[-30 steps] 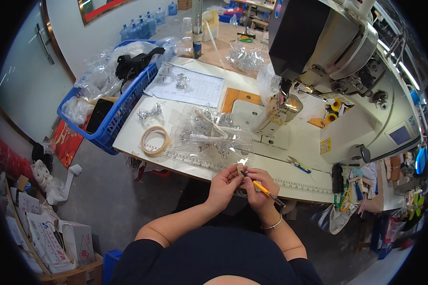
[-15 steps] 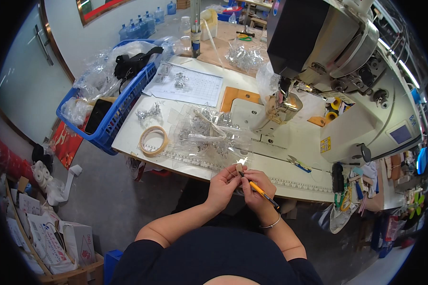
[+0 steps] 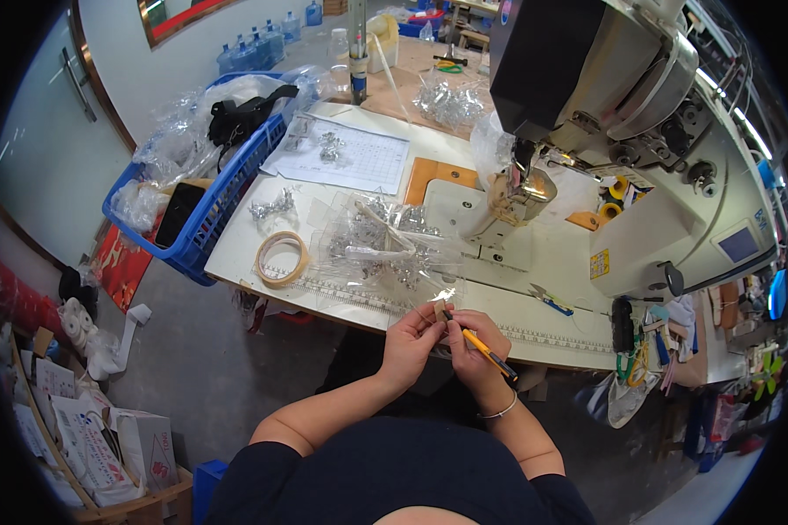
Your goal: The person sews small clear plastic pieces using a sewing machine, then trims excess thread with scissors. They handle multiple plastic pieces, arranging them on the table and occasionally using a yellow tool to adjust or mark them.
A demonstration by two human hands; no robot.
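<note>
Near the table's front edge, my left hand (image 3: 409, 348) is closed, pinching a small beige piece (image 3: 439, 307) between thumb and fingers. Its exact kind is too small to make out. My right hand (image 3: 471, 366) grips a yellow pen (image 3: 483, 346) with black ends, slanting down to the right. The pen's upper end meets the beige piece between both hands' fingertips. Just beyond the hands lie clear plastic bags (image 3: 372, 269) with small silvery pieces and a white strip (image 3: 381, 253) on top.
A tape roll (image 3: 261, 268) sits at the table's left, near a printed sheet (image 3: 372, 159). A sewing machine (image 3: 665, 236) rises on the right; thread snips (image 3: 552, 300) lie before it. A ruler strip (image 3: 552, 342) runs along the front edge. A blue basket (image 3: 203, 249) stands left.
The pen has shifted slightly in my right hand, and the beige piece has tilted a little in my left fingers. The rest stands as before.
</note>
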